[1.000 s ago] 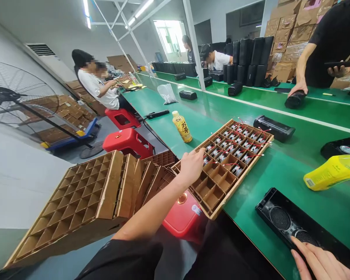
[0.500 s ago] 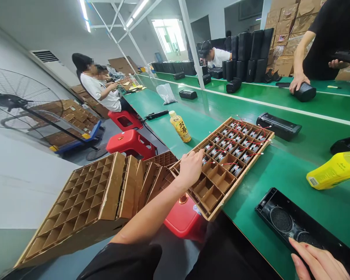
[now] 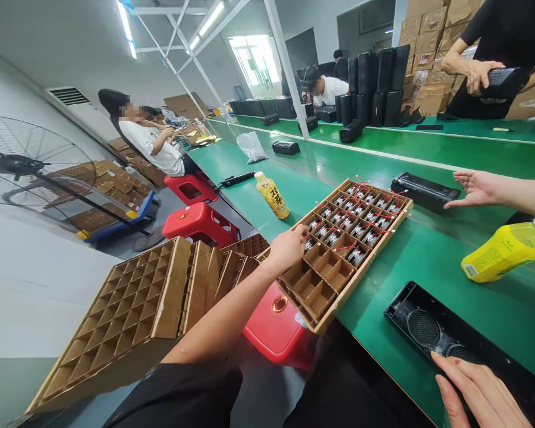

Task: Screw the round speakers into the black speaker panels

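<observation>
My left hand (image 3: 286, 249) reaches over the near-left side of a cardboard divider tray (image 3: 344, 302), its fingers pinched at a small speaker driver (image 3: 309, 244) in one compartment. The fingertips partly hide their contact with it. Several other round drivers with thin red wires fill the far compartments; several near ones hold nothing. My right hand (image 3: 484, 386), fingers stretched out and thumb apart, rests on the near edge of a black speaker housing (image 3: 432, 351). Two round mesh grilles show in the housing, the second partly covered by my fingers.
A yellow drink bottle (image 3: 273, 196) stands beyond the tray. Another yellow bottle (image 3: 499, 252) lies at right. A co-worker's open hand (image 3: 481, 189) is beside a black speaker case (image 3: 424, 189). Stacked divider trays (image 3: 111, 309) and a red stool (image 3: 276, 327) are left and below.
A co-worker's hand has come in from the right beside the speaker case. The standing person opposite has lifted a black speaker off the table. My hands have barely moved.
</observation>
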The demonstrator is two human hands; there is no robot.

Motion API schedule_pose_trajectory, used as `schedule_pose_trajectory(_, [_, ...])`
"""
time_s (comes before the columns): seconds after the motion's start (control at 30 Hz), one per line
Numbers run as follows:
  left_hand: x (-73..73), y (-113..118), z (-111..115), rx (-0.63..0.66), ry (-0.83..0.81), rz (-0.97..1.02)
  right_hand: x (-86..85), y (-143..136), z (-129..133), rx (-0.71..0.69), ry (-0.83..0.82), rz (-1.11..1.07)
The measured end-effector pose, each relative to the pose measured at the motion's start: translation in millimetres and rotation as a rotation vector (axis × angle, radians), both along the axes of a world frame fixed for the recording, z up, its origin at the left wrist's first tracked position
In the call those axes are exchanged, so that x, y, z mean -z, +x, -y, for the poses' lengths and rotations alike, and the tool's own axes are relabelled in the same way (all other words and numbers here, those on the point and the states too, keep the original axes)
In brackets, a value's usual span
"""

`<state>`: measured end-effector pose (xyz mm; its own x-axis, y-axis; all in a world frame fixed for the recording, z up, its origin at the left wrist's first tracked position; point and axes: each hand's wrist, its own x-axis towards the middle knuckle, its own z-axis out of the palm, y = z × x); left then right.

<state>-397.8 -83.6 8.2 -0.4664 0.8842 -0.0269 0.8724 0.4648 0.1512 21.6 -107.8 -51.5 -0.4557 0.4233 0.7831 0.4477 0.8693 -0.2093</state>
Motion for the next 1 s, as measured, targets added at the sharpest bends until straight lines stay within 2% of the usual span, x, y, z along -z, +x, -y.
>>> schedule_pose_trajectory(0.2, [8.3, -20, 1, -0.031, 0.150, 0.158, -32.4, -25, 4, -0.098, -0.102, -0.001])
schedule_pose_trajectory(0.37, [-0.8, -38, 5, -0.017, 0.239, 0.249, -51.5, -70, -10, -0.188, -0.205, -0.076])
schedule_pose_trajectory(0.47, [-5.8, -35, 11, 0.008, 0.231, 0.254, -50.0, -102, -16, -0.221, -0.249, -0.102])
schedule_pose_trajectory(0.57, [-5.6, -25, 21, 0.021, 0.227, 0.198, -45.8, -120, -17, -0.284, -0.261, -0.107])
schedule_pose_trajectory(0.7, [-2.2, -9, 26, 0.055, 0.171, 0.109, -42.2, -118, -15, -0.301, -0.274, -0.108])
schedule_pose_trajectory(1.0, [2.3, 19, 11, 0.012, 0.038, -0.119, -28.5, -111, -10, -0.286, -0.342, -0.106])
